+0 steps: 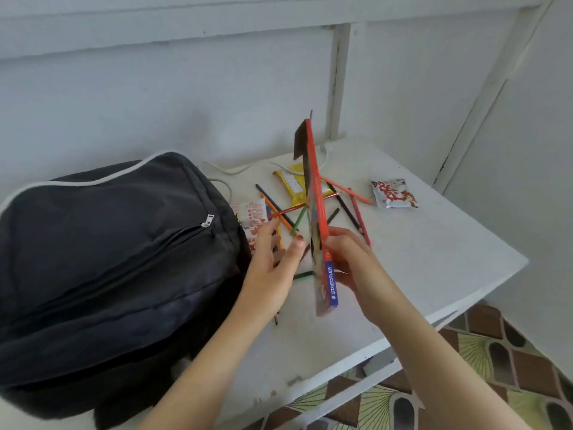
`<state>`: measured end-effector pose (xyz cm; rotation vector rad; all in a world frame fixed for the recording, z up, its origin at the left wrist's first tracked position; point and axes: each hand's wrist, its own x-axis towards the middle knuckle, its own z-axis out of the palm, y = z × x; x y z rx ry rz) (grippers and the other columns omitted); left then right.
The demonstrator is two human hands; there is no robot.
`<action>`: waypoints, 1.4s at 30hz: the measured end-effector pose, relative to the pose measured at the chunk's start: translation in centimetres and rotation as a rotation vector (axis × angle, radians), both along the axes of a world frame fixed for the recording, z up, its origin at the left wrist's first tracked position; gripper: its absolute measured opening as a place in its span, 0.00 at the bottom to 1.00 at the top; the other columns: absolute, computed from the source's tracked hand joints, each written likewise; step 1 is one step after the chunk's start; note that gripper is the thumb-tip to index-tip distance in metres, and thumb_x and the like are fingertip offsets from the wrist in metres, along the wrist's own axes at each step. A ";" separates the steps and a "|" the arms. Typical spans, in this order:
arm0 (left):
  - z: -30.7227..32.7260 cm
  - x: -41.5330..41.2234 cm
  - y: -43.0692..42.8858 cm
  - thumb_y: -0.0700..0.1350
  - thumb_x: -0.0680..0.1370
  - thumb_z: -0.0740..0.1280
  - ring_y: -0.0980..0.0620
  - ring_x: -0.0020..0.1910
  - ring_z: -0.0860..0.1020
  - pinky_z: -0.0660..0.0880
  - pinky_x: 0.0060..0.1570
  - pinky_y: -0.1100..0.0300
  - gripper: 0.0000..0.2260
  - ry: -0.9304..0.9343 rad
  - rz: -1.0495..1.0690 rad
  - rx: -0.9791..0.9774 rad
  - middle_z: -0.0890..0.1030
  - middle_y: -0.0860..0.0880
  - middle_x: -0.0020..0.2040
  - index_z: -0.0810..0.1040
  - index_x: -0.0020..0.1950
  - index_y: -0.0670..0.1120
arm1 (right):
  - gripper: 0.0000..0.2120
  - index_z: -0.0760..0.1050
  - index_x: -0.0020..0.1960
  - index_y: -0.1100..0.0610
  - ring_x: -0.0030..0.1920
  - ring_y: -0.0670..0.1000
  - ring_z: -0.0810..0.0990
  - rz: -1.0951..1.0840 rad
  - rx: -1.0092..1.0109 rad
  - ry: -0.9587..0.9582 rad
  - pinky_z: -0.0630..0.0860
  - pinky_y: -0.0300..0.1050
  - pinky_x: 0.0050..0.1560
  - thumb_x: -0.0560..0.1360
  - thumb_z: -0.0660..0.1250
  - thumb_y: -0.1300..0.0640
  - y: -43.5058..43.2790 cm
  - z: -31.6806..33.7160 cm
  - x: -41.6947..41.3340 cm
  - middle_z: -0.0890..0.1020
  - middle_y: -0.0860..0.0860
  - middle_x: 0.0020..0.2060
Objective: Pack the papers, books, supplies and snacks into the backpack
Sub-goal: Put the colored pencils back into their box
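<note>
A black backpack [105, 268] lies on the left of the white table [434, 259], its front zipper shut. My right hand [350, 262] grips a flat red Staedtler pencil box [316, 212], held upright on edge with its flap open at the top. Several coloured pencils [350, 209] lie scattered on the table behind and under the box. My left hand [273, 262] hovers over the pencils beside the backpack, fingers straight and holding nothing. A yellow snack packet [293, 186], a white and red snack packet [393, 193] and another white packet [252, 214] next to the backpack lie on the table.
The table stands in a corner of white walls; its right and front edges drop to a patterned tile floor [496, 367]. A white cord [223, 175] runs along the back of the table behind the backpack.
</note>
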<state>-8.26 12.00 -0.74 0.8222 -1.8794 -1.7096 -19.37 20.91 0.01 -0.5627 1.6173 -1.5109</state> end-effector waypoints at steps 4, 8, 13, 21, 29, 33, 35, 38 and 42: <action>0.5 -2.2 1.2 0.62 0.62 0.72 0.62 0.52 0.76 0.73 0.42 0.68 0.38 -0.086 -0.131 0.062 0.72 0.59 0.58 0.57 0.67 0.65 | 0.24 0.70 0.64 0.62 0.55 0.62 0.79 0.125 -0.221 -0.264 0.72 0.58 0.61 0.70 0.61 0.54 1.4 -0.8 -1.8 0.79 0.63 0.57; -0.1 -3.8 2.1 0.58 0.60 0.74 0.58 0.53 0.78 0.77 0.51 0.60 0.41 -0.064 -0.146 -0.006 0.74 0.57 0.58 0.58 0.69 0.64 | 0.22 0.72 0.64 0.55 0.56 0.57 0.81 0.217 -0.197 -0.070 0.75 0.51 0.60 0.71 0.61 0.53 3.3 -0.9 -3.9 0.82 0.57 0.56; -0.2 -4.2 3.2 0.52 0.66 0.76 0.66 0.55 0.72 0.73 0.54 0.68 0.40 -0.144 -0.243 -0.226 0.70 0.60 0.60 0.56 0.70 0.62 | 0.19 0.76 0.58 0.49 0.52 0.51 0.83 -0.041 -0.129 0.130 0.80 0.45 0.50 0.68 0.64 0.47 5.9 -0.7 -8.2 0.84 0.50 0.50; -1.4 -3.2 4.4 0.57 0.65 0.71 0.68 0.62 0.59 0.64 0.58 0.72 0.37 -0.328 -0.438 -0.590 0.59 0.72 0.61 0.59 0.71 0.61 | 0.10 0.74 0.55 0.56 0.24 0.48 0.73 -0.699 -0.025 0.024 0.69 0.38 0.25 0.78 0.60 0.52 11.0 -0.5 -15.6 0.80 0.53 0.37; -4.0 -1.6 4.6 0.61 0.65 0.71 0.71 0.64 0.49 0.47 0.58 0.79 0.39 -0.502 -0.475 -0.827 0.56 0.68 0.68 0.57 0.73 0.62 | 0.03 0.80 0.46 0.52 0.42 0.52 0.75 -0.455 0.490 0.657 0.66 0.42 0.34 0.73 0.68 0.55 12.0 -4.0 -16.9 0.79 0.49 0.40; -4.3 -1.4 4.1 0.65 0.63 0.66 0.68 0.68 0.49 0.48 0.64 0.70 0.39 -0.522 -0.468 -0.816 0.50 0.70 0.71 0.55 0.72 0.65 | 0.07 0.79 0.48 0.52 0.45 0.53 0.74 -0.418 0.589 0.783 0.65 0.43 0.38 0.72 0.70 0.52 11.3 -4.1 -16.9 0.78 0.50 0.47; -4.4 -1.3 3.7 0.67 0.63 0.62 0.68 0.69 0.46 0.50 0.67 0.64 0.37 -0.537 -0.467 -0.789 0.47 0.70 0.72 0.53 0.71 0.68 | 0.09 0.80 0.50 0.52 0.47 0.54 0.75 -0.415 0.609 0.818 0.67 0.44 0.40 0.71 0.71 0.50 11.2 -4.1 -16.9 0.78 0.52 0.51; -4.5 -1.0 2.9 0.68 0.63 0.58 0.69 0.70 0.45 0.48 0.68 0.63 0.35 -0.561 -0.445 -0.814 0.46 0.71 0.71 0.53 0.70 0.69 | 0.16 0.78 0.56 0.51 0.56 0.59 0.74 -0.392 0.560 0.903 0.71 0.49 0.51 0.70 0.73 0.50 11.3 -4.4 -17.1 0.77 0.56 0.55; -4.7 -0.5 2.2 0.68 0.65 0.57 0.69 0.70 0.46 0.48 0.67 0.64 0.33 -0.534 -0.429 -0.815 0.48 0.70 0.72 0.55 0.70 0.68 | 0.19 0.78 0.59 0.50 0.61 0.61 0.69 -0.342 0.513 1.004 0.66 0.54 0.59 0.69 0.74 0.51 11.5 -5.0 -17.3 0.77 0.57 0.59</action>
